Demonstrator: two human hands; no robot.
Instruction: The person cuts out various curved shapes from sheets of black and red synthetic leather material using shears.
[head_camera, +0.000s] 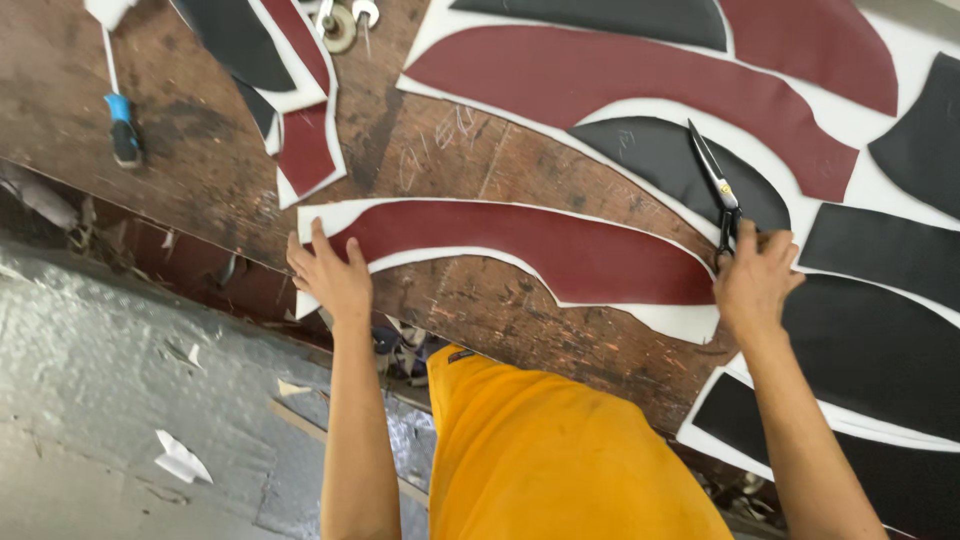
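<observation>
Left hand (330, 275) lies flat, fingers spread, on the curved maroon piece (540, 250) — right hand (752, 280) curls round black scissors (718, 185) at its far end, on the worn wooden table (450, 150)

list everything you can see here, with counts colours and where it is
red piece: 1, dark red on white backing, long and curved, near bench edge between both hands
other red pieces: about 4, dark red, upper bench
black pieces: about 8, black, mostly right side and top
scissors: 1, black, blades closed, lying on a black piece right of centre
blue-handled tool: 1, blue and black, top left on bench
round metal parts: 2, silvery, top centre
bench: 1, worn brown wood
scraps: several, white, on grey floor lower left
left hand: flat on left end of red piece
right hand: at scissors handles
</observation>
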